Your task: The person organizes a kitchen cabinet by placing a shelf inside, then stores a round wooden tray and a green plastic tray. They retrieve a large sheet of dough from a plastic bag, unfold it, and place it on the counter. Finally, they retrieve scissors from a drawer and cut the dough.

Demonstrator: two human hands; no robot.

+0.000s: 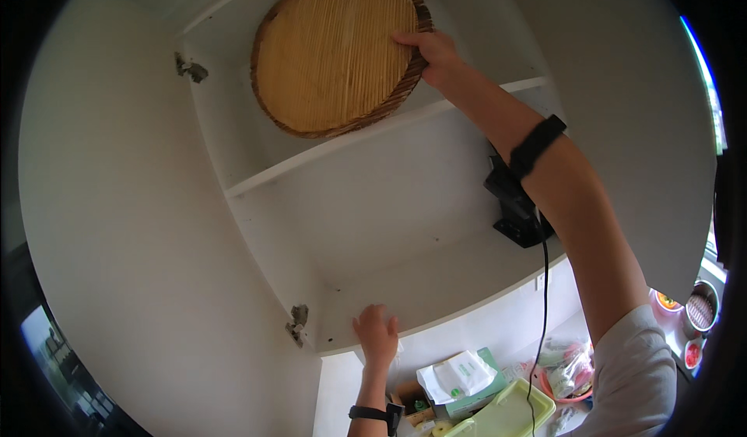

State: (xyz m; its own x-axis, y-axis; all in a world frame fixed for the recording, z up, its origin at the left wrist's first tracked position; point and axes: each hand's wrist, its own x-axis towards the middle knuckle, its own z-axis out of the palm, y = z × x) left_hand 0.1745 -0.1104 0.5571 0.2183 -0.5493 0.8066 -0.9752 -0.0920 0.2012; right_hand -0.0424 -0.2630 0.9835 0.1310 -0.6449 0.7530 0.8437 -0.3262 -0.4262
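Observation:
My right hand [435,54] grips the right rim of a round, flat tray of thin yellowish sticks with a dark brown edge [338,52]. The thumb lies on its face and the other fingers are behind it. The tray is tilted up in the upper compartment of a white wall cabinet. Down at the cabinet's front lower edge is my left hand [378,335], holding nothing, its fingers apart near the bottom board [408,303]. Both arms wear black straps.
A white shelf board [350,139] divides the cabinet. A black device [516,203] with a cable stands at its lower right. Open doors flank both sides, with metal hinges [297,323] at left. Below are a green plastic tray [508,416], a white packet [458,377] and a bagged basket [566,373].

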